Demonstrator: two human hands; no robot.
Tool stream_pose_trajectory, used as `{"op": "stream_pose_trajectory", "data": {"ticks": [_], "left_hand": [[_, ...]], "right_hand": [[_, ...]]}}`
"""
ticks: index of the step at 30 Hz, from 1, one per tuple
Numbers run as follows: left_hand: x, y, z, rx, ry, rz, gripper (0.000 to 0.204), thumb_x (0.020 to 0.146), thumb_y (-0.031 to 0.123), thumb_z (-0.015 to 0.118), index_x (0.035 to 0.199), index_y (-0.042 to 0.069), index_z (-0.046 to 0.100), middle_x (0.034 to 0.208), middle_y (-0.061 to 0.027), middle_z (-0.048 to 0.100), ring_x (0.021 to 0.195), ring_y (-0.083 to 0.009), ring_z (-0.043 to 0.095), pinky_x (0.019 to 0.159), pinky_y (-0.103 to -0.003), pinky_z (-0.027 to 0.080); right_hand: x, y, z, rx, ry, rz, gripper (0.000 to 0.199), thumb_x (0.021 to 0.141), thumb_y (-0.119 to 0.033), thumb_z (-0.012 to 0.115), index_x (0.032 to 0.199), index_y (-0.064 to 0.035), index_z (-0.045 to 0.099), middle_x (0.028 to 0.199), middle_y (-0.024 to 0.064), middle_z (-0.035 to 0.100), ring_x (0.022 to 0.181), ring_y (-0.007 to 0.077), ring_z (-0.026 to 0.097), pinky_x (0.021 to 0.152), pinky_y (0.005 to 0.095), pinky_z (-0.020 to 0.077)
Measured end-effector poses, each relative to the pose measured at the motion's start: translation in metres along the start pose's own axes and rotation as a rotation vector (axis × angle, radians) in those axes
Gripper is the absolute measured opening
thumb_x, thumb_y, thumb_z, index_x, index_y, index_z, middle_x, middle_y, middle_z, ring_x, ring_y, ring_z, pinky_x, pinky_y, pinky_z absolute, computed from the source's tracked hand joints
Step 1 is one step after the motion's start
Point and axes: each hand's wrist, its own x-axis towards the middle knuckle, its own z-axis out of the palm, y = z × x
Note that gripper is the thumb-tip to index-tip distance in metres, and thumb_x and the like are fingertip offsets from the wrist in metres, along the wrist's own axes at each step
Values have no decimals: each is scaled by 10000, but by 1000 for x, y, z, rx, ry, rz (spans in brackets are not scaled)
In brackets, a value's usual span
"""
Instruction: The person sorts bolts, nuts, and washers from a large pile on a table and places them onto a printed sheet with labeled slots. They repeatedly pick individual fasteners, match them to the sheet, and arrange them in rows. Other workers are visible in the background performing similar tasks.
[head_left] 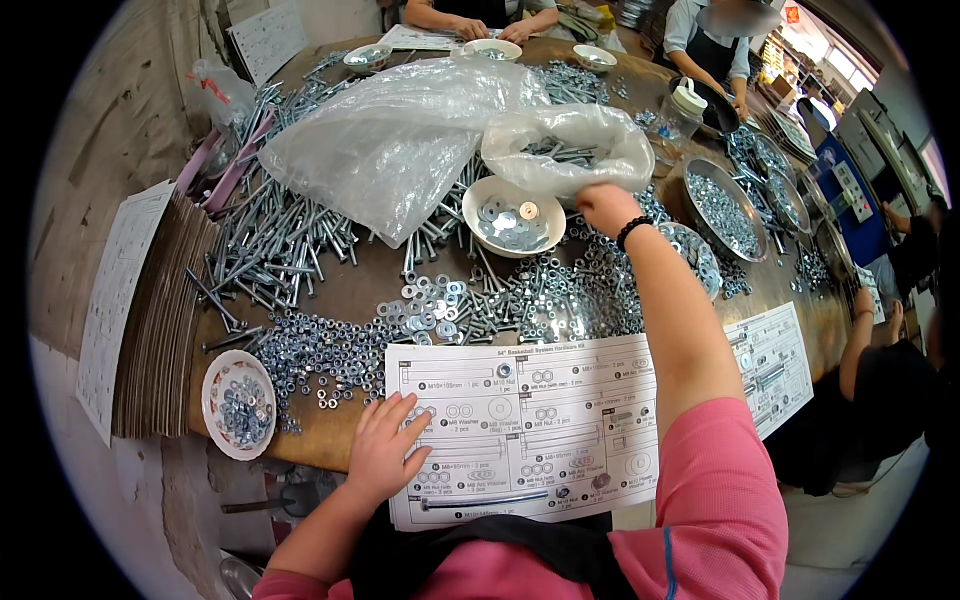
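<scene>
My left hand (385, 440) lies flat with fingers spread on the left part of a printed hardware sheet (470, 395). A long bolt (485, 502) rests along the sheet's lower edge, with a nut (563, 492) near its right end. Another nut (505, 370) sits near the top of the sheet. Stretched forward, my right hand (608, 210) is curled at the near edge of an open clear plastic bag (510, 165) containing bolts (560, 151). Whatever those fingers hold is hidden. Just left of that hand stands a white bowl of large flat washers (513, 222).
Loose long bolts (300, 225), nuts (320, 345) and washers (430, 300) cover the table. A patterned bowl (240, 404) is at the near left, beside stacked sheets (165, 310). Metal trays (725, 210) stand at right. Other people work across the table and at right.
</scene>
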Motion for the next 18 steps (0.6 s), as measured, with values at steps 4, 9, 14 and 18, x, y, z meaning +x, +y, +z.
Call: {"op": "stream_pose_trajectory", "data": {"ticks": [4,9,14,18], "left_hand": [[0,0,1,3,7,13,419,698,216,681,1094,101,609,1229,-130,512,1167,-330,446,988,-490,312],[-1,-1,1,-10,14,24,429,697,210,668,1103,88,598,1239,-145,502,1175,-354,436,990,-498,306],[-1,-1,0,19,17,28,441,708,213,679,1128,111,588,1241,-122,502,1174,-323,441,987,-490,314],[-2,-1,1,-5,8,16,434,716,214,656,1130,105,584,1257,-132,491,1194,-339,424,1004,-496,294]], "right_hand": [[-3,1,39,-92,157,-64,262,808,-130,484,1023,-145,634,1075,131,575,1008,303,557,843,409,464],[0,-16,43,-258,33,40,261,815,-142,505,1047,-129,622,1082,146,583,1002,289,574,828,399,483],[2,-42,17,-346,-249,124,328,759,-112,581,1086,-114,608,1111,145,588,1027,285,573,837,388,488],[-3,-45,20,-402,-302,138,281,740,-105,597,1014,-62,646,1067,142,620,992,276,598,808,373,502]]}}
